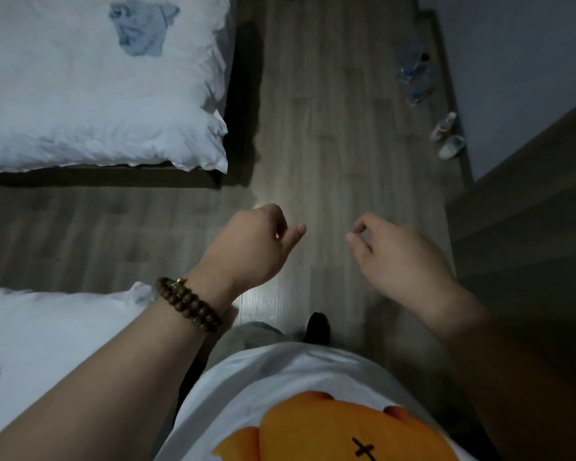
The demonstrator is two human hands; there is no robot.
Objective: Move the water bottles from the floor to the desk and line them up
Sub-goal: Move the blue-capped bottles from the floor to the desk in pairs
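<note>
Several clear water bottles (414, 73) with blue labels stand in a cluster on the wooden floor at the far right, close to the wall. My left hand (251, 249), with a bead bracelet on its wrist, hangs in front of me over the floor, its fingers loosely curled and holding nothing. My right hand (396, 254) hangs beside it in the same loose curl, also holding nothing. Both hands are far from the bottles. The dark wooden desk (526, 194) shows as an edge at the right.
A bed (97, 94) with white bedding and a crumpled grey cloth (140, 26) fills the upper left. Another white bed corner (47, 344) lies at lower left. A pair of white shoes (448, 136) sits by the wall between the bottles and the desk.
</note>
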